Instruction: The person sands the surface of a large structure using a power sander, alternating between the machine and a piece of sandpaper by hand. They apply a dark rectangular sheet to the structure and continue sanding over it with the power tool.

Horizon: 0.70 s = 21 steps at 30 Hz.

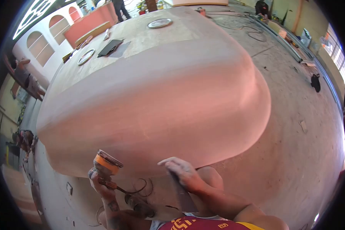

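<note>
A large, rounded, pink-dusted form (153,111) with smooth curved sides fills the middle of the head view. My left hand (99,186) is wrapped around the body of an orange power sander (106,164). The sander's round pad faces up and away from me, close to the form's lower edge. A cord or hose (136,191) trails from its handle toward the floor. My right hand (184,174) grips a dark, flat strip (183,197) that looks like sandpaper, hanging down in front of my lap. Its fingers point left, near the form's lower edge.
Dark sheets (110,48) and two metal rings (160,23) lie on top of the form. Long metal profiles (283,40) and a looped cable (257,35) rest on the floor at right. Other people (26,78) are at left and in the background.
</note>
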### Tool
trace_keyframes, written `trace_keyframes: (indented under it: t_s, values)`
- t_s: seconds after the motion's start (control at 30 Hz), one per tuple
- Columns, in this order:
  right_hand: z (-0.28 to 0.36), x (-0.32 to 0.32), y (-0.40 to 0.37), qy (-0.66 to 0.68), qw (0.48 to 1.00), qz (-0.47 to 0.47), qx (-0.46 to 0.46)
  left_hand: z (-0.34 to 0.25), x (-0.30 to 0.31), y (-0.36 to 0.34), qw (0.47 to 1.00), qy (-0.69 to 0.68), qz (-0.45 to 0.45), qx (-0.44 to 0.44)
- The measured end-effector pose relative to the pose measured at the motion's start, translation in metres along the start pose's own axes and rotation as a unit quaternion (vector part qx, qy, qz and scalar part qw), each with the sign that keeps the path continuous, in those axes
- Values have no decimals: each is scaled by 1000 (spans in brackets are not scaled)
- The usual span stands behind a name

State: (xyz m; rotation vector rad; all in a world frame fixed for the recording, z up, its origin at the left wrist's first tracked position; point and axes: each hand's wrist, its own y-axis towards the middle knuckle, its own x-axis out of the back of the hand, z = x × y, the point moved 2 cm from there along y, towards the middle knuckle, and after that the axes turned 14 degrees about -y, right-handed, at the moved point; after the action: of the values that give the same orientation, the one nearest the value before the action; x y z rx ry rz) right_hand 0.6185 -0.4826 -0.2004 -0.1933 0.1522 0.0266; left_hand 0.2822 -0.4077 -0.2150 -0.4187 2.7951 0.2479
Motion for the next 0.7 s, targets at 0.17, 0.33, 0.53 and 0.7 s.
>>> trace_keyframes:
  t_s: [0.17, 0.33, 0.53, 0.7]
  values:
    - [-61, 33, 6, 519, 850, 82, 38, -1, 1, -2, 996, -42, -28, 73]
    - [-70, 50, 15, 559, 783, 208, 174, -8, 5, -5, 991, -43, -33, 125]
    - [-50, 93, -1, 374, 910, 155, 92, -30, -37, -2, 998, 45, -13, 52]
    - [-48, 65, 30, 480, 783, 376, 123, -34, -18, -2, 996, 81, -41, 17]
